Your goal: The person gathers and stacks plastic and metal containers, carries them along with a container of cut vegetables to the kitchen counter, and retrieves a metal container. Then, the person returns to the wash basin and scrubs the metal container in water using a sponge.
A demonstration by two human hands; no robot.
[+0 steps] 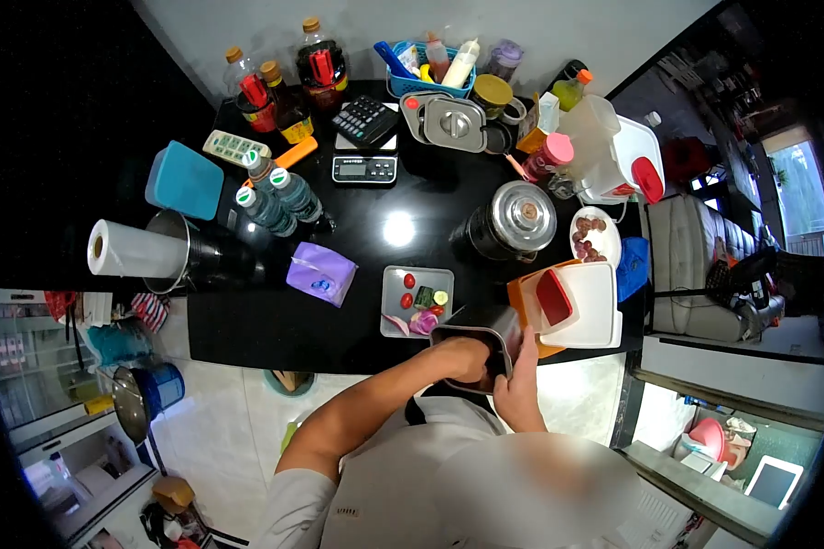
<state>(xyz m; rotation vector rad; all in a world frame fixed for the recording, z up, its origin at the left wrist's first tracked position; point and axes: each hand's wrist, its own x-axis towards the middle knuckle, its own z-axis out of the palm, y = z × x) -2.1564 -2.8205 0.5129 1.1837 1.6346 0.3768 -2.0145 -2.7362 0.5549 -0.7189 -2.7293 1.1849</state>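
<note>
At the near edge of the table, a deep rectangular metal container (pixel 501 322) is tilted with its opening toward me. My left hand (pixel 468 357) reaches inside it; the fingers are hidden by the container, and whatever they touch does not show. On the outside, my right hand (pixel 519 384) grips the container's right side. Just beyond it lies a grey tray (pixel 392 285) holding small red tomatoes (pixel 408 281), cucumber pieces (pixel 424 296) and purple onion (pixel 424 321). Right of the container are a white plastic lid (pixel 598 302), a red scoop-like piece (pixel 553 296) and an orange board (pixel 520 291).
A lidded metal pot (pixel 524 216) and a plate of grapes (pixel 595 236) stand to the right. A purple tissue pack (pixel 322 274), water bottles (pixel 298 195) and a paper roll (pixel 137 249) are on the left. Farther back are a scale (pixel 365 168), metal lids (pixel 456 124) and sauce bottles (pixel 321 69).
</note>
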